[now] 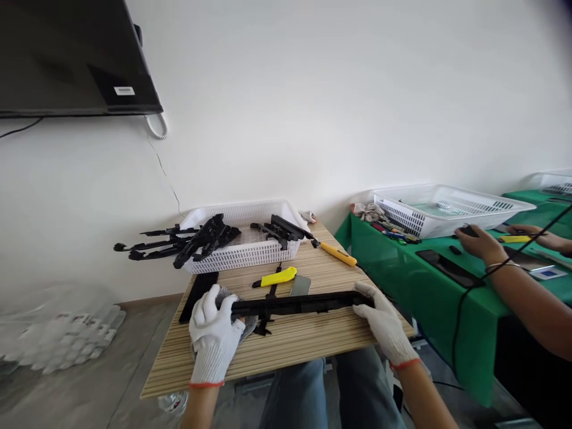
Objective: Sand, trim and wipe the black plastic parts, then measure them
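Note:
Both my hands wear white gloves. My left hand [213, 333] grips the left end of a long black plastic bar [297, 304] together with a grey cloth [250, 325]. My right hand [383, 322] holds the bar's right end. The bar lies level just above the striped wooden table [286, 351]. Right behind it lie a yellow-handled utility knife [277, 277] and a grey metal scraper [300, 286].
A white basket [243, 247] at the table's back holds several black plastic parts, some overhanging left. A yellow-handled tool [336, 252] lies beside it. On the right a green table [429, 280] carries another white basket [447, 211], where another person's hands [480, 243] work. A screen [71, 56] hangs top left.

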{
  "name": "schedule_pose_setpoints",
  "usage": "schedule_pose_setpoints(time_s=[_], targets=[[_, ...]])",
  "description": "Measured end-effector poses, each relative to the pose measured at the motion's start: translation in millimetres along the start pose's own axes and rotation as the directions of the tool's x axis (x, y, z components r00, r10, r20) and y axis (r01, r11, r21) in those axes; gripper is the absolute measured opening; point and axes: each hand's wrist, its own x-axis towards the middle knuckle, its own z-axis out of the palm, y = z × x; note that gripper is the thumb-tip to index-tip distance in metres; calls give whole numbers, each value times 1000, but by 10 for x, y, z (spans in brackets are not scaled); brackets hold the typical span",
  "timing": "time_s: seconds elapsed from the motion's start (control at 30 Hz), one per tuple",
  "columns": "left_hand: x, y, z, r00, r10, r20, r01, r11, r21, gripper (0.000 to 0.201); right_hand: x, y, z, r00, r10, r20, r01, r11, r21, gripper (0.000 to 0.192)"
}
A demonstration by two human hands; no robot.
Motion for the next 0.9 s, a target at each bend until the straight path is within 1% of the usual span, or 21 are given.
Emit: schedule_pose_setpoints(time_s=[0.07,0.13,0.23,0.37,0.47,0.57,0.67,0.77,0.83,0.9], targets=[[-2,-21,14,999,-21,35,21,1000,-17,31,7,0,-22,998,43,-41,-41,998,46,59],[-1,-34,34,998,-21,64,23,999,-28,34,-2,-27,-19,995,77,-66,-74,996,52,61],[-3,-32,49,998,14,53,-13,1000,-12,39,-32,-83,6,991,97,-91,-92,994,59,63],[-7,-13,28,998,60,32,-60,998,10,42,-64,-133,22,981,104,-164,-99,994,38,64],[-2,-9,8,996,83,18,-84,996,10,39,-75,-142,23,972,102,-210,-98,995,31,66],[12,-15,5,995,93,43,-93,996,-2,34,-70,-114,31,967,98,-235,-89,995,45,68],[26,-21,15,993,85,84,-84,996,-14,33,-49,-45,36,963,90,-256,-72,994,79,62],[35,-24,25,990,93,107,-91,996,-24,34,-27,24,36,969,87,-233,-36,975,217,53],[39,-28,24,989,99,107,-97,995,-25,34,-23,47,38,971,105,-213,-41,958,285,49],[41,-32,19,989,106,102,-104,994,-27,34,-24,54,46,969,125,-214,-59,956,289,46]])
